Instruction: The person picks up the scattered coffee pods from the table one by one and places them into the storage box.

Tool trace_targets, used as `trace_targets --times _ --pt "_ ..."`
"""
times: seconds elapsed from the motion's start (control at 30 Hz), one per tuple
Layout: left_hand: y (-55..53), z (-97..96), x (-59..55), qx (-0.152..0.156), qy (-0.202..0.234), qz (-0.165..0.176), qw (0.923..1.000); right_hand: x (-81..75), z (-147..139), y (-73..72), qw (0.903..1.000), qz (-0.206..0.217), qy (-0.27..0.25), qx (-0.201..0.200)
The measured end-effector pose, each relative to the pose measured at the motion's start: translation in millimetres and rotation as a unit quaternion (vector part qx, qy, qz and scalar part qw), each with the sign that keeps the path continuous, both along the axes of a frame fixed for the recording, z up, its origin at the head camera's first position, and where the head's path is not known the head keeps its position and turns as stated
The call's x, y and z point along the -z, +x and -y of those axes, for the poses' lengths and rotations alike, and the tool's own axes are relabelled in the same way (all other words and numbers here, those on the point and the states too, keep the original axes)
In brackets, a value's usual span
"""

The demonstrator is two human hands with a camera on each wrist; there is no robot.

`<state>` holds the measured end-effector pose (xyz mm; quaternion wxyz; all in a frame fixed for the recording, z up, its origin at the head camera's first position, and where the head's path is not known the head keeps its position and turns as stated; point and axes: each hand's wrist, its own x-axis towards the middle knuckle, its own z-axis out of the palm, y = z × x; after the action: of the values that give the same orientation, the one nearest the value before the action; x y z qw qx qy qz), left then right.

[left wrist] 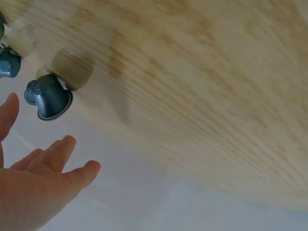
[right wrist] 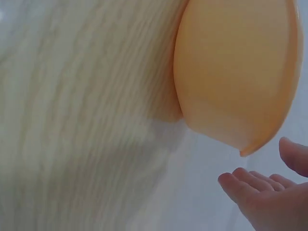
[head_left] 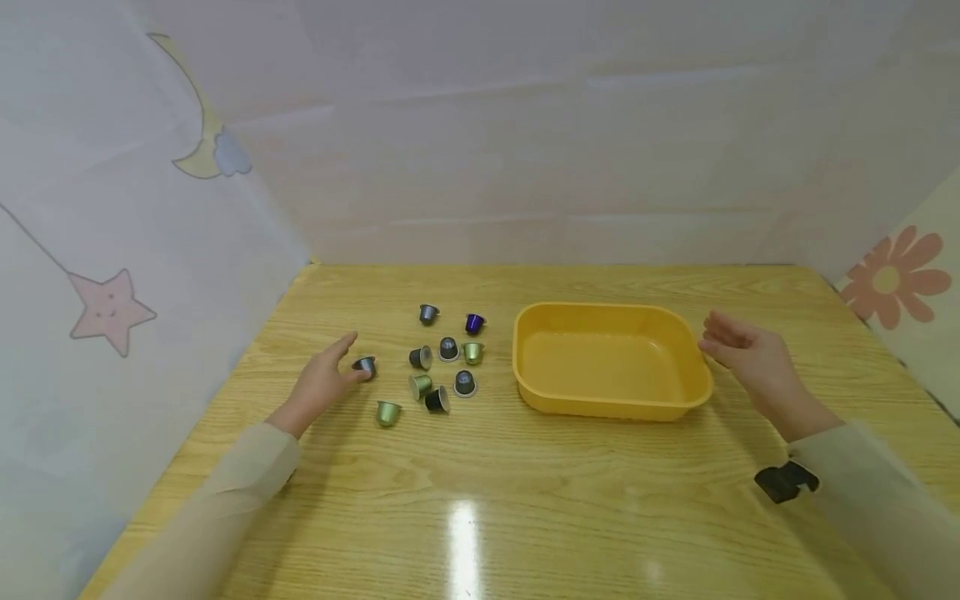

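Observation:
My left hand (head_left: 321, 388) reaches toward a grey-blue coffee capsule (head_left: 365, 367) at the left of a scattered group. In the left wrist view a gap shows between the spread fingers (left wrist: 57, 155) and the dark capsule (left wrist: 52, 98). Beside the right end of a yellow plastic basin (head_left: 611, 408) is my right hand (head_left: 761, 371), holding nothing. The right wrist view shows its thumb and fingers apart, close to the rim of the basin (right wrist: 231, 67). Whether they touch that rim, I cannot tell.
Several more capsules lie between my left hand and the basin, among them a green one (head_left: 387, 413), a purple one (head_left: 475, 323) and a black one (head_left: 437, 400). The wooden table (head_left: 525, 492) meets a pale cloth backdrop (head_left: 480, 167) at its back and sides.

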<state>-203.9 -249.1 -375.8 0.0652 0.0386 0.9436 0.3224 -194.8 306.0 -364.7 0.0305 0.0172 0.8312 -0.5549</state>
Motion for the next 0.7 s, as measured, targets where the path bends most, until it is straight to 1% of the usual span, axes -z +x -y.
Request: trace_targets --times 0.07,0.17,0.23,0.37,0.5,0.7 --pt "0.0 1.5 2.5 0.000 0.006 -0.001 1.0000 3.0 1 -0.3 0.9989 0.011 -0.045 0.008" --pt "0.0 4.2 7.2 0.001 0.013 -0.004 0.9999 6.5 2 -0.3 0.9936 0.024 -0.108 0.020" --pt "-0.4 5.8 10.4 0.000 0.023 -0.002 0.9997 8.1 4 -0.2 0.9856 0.026 -0.164 0.033" --pt "-2.2 9.8 16.3 0.004 0.042 0.001 0.9991 10.6 7 0.5 0.9711 0.028 -0.232 0.047" --pt "-4.2 14.9 20.8 0.011 0.051 -0.003 0.9986 12.1 9 0.2 0.9629 0.034 -0.262 0.052" --pt "-6.1 19.5 24.8 0.009 0.080 0.001 0.9967 12.9 11 -0.7 0.9541 0.046 -0.290 0.058"
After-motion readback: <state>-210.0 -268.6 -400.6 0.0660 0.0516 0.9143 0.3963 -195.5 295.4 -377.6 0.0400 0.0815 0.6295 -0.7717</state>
